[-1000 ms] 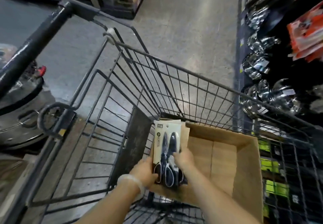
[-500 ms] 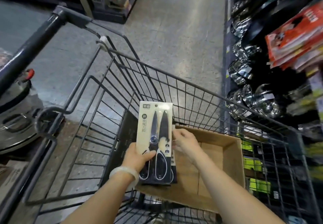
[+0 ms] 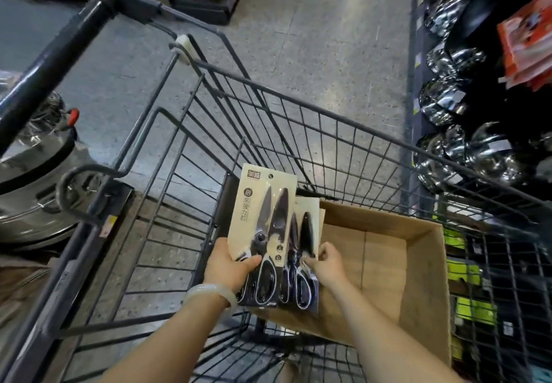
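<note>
Scissors packs [image 3: 263,203] — left hand [image 3: 228,266], right hand [image 3: 324,266] gripping.

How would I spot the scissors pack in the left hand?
Look in the dark wire shopping cart, above the brown cardboard box. Of two cream card packs of black-handled scissors there, the left hand grips the front pack, standing higher, its printed top and hang hole showing.

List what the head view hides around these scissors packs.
Head view throughout.
- Count of packs behind the second pack: hidden by it.
- Near floor of the cardboard box: covered by the right hand and packs.
- Small print on the front scissors pack: too small.
- The shiny shelf goods: blurred, cut off by the right edge.
</note>
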### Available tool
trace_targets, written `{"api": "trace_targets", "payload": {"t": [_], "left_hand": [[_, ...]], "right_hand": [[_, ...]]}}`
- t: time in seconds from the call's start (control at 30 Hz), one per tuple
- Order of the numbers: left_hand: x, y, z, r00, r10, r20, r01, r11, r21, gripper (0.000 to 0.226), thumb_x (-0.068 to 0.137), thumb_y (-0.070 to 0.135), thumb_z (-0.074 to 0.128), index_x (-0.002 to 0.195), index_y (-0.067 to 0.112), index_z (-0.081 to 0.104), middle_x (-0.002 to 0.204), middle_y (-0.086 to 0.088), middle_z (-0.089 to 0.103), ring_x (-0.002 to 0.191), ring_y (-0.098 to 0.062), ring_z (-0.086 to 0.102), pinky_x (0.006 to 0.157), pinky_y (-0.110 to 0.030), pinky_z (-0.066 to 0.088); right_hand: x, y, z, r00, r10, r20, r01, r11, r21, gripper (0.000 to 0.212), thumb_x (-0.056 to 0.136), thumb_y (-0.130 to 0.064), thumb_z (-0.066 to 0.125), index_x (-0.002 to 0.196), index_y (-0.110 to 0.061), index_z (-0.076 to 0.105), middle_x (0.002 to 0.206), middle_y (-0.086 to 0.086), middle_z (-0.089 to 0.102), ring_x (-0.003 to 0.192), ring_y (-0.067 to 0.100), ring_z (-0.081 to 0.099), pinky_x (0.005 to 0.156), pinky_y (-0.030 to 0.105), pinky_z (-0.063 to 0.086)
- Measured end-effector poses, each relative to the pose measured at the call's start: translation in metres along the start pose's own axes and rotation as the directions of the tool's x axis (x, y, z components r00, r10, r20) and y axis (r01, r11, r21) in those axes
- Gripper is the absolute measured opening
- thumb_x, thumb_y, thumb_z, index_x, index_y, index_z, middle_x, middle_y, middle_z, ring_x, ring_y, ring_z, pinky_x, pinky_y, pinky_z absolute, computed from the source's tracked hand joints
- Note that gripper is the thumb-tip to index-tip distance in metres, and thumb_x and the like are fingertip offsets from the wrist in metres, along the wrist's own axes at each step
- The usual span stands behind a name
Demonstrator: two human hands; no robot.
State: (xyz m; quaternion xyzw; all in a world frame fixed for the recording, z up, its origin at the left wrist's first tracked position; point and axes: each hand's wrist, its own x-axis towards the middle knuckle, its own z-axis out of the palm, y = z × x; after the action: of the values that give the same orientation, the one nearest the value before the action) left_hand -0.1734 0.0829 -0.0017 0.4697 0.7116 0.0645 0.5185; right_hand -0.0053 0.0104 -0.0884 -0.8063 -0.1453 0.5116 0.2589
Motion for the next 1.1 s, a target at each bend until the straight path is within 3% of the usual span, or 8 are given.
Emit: {"api": "trace_targets", "payload": {"t": [0.13, 0.3, 0.4, 0.47, 0.57, 0.63, 0.73, 1.1], "left_hand": [[-0.01, 0.005, -0.004, 1.0, 0.026, 0.013, -0.027, 0.999, 0.034, 0.037, 0.075, 0.009, 0.076, 0.099, 0.011, 0.048, 0.098, -0.011, 0.062, 0.095, -0.032, 0.062, 0.087, -0.046, 0.052], [-0.037, 0.028, -0.004, 0.979, 0.169, 0.114, -0.176, 0.983, 0.055, 0.04, 0.074, 0.01, 0.077, 0.102, 0.008, 0.049, 0.098, -0.013, 0.062, 0.095, -0.031, 0.061, 0.087, -0.047, 0.052], [-0.075, 0.047, 0.001, 0.925, 0.309, 0.221, -0.33, 0.942, 0.063, 0.042, 0.076, 0.013, 0.077, 0.105, 0.009, 0.048, 0.1, -0.01, 0.059, 0.093, -0.028, 0.059, 0.083, -0.041, 0.051], [-0.105, 0.057, 0.003, 0.867, 0.395, 0.305, -0.426, 0.904, 0.038, 0.042, 0.076, 0.014, 0.076, 0.107, 0.01, 0.048, 0.099, -0.009, 0.058, 0.093, -0.029, 0.059, 0.084, -0.042, 0.051], [-0.156, 0.063, 0.006, 0.769, 0.476, 0.427, -0.506, 0.861, -0.05, 0.042, 0.076, 0.011, 0.076, 0.107, 0.011, 0.047, 0.099, -0.01, 0.06, 0.089, -0.028, 0.062, 0.077, -0.04, 0.054], [-0.189, 0.059, 0.007, 0.7, 0.511, 0.499, -0.539, 0.837, -0.1, 0.042, 0.075, 0.009, 0.076, 0.108, 0.01, 0.049, 0.101, -0.012, 0.063, 0.087, -0.027, 0.064, 0.075, -0.042, 0.056], [-0.236, 0.041, 0.012, 0.604, 0.521, 0.603, -0.589, 0.802, -0.104, 0.048, 0.073, 0.011, 0.078, 0.113, 0.011, 0.051, 0.106, -0.013, 0.065, 0.095, -0.031, 0.065, 0.087, -0.05, 0.054], [-0.426, -0.084, 0.07, 0.274, 0.37, 0.888, -0.756, 0.653, -0.039, 0.048, 0.062, 0.01, 0.085, 0.101, 0.005, 0.056, 0.104, -0.018, 0.065, 0.097, -0.034, 0.062, 0.093, -0.047, 0.05]], "right_hand": [[-0.03, 0.006, -0.023, 0.999, -0.031, -0.036, 0.038, 0.979, 0.201, 0.014, 0.089, -0.012, 0.059, 0.087, -0.02, 0.048, 0.092, 0.001, 0.064, 0.081, 0.015, 0.062, 0.063, 0.024, 0.047], [-0.081, 0.004, -0.07, 0.985, -0.052, -0.162, 0.121, 0.883, 0.453, 0.011, 0.092, -0.014, 0.056, 0.093, -0.025, 0.054, 0.11, 0.013, 0.066, 0.099, 0.026, 0.063, 0.094, 0.049, 0.05], [-0.127, 0.005, -0.096, 0.95, -0.067, -0.306, 0.24, 0.782, 0.576, 0.008, 0.092, -0.012, 0.056, 0.092, -0.02, 0.055, 0.104, 0.024, 0.066, 0.089, 0.024, 0.061, 0.094, 0.053, 0.047], [-0.166, 0.009, -0.109, 0.915, -0.083, -0.394, 0.329, 0.717, 0.615, 0.006, 0.092, -0.014, 0.055, 0.098, -0.016, 0.056, 0.098, 0.017, 0.064, 0.091, 0.025, 0.06, 0.093, 0.049, 0.048], [-0.237, 0.023, -0.124, 0.845, -0.088, -0.528, 0.435, 0.688, 0.581, 0.032, 0.09, -0.025, 0.059, 0.12, -0.013, 0.053, 0.113, 0.007, 0.064, 0.102, 0.025, 0.06, 0.096, 0.044, 0.047], [-0.291, 0.041, -0.129, 0.788, -0.105, -0.606, 0.515, 0.652, 0.557, 0.024, 0.093, -0.017, 0.055, 0.116, -0.012, 0.054, 0.104, 0.002, 0.064, 0.095, 0.019, 0.059, 0.088, 0.036, 0.046], [-0.362, 0.08, -0.128, 0.695, -0.067, -0.715, 0.595, 0.613, 0.521, 0.013, 0.093, -0.01, 0.053, 0.101, -0.017, 0.058, 0.096, 0.0, 0.064, 0.09, 0.019, 0.059, 0.081, 0.034, 0.047], [-0.565, 0.283, -0.082, 0.375, 0.316, -0.872, 0.608, 0.625, 0.488, 0.023, 0.09, -0.009, 0.057, 0.075, -0.026, 0.056, 0.067, -0.011, 0.058, 0.064, 0.008, 0.052, 0.066, 0.026, 0.04]]}}
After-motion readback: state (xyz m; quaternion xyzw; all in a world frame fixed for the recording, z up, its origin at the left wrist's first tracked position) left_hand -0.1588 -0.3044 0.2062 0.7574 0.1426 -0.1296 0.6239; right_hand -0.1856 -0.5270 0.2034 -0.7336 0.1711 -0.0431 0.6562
